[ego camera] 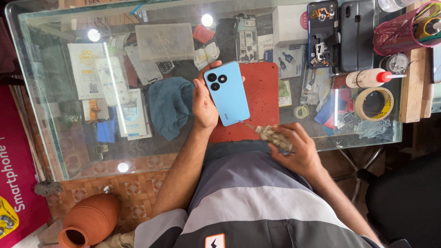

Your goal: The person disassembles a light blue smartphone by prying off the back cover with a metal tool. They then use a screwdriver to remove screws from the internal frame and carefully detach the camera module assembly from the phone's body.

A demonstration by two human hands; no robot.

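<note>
Phone [227, 93] first: a light blue slab with a smooth back and 3 dark round camera lenses near its top corner, held back-up over the red mat [264, 98] on the glass table [64, 151]. My left hand [203, 103] is wrapped along its left edge, thumb on one side and fingertips just showing past the top, so it is clamped on the phone. My right hand [294, 147] is closed round a tool [271, 134] whose handle is wrapped in something frayed and grey-brown; its thin metal tip points at the phone's lower right corner and looks to be touching or just beside it, I cannot tell which.

I judge this as the start of work at the phone's edge, with the tip lined up at the seam. The next move, as I read it, calls for a steady left grip and a light, shallow push from the right, since the back looks like thin glossy plastic.

Going down in size: the table is clear glass with a greenish rim, papers and parts showing beneath it. The mat is flat, matt and speckled. A crumpled dark blue cloth [170, 108] lies just left of my left hand. At the right sit a roll of tan tape [375, 104] and a small bottle [367, 78] with a red nozzle.
</note>
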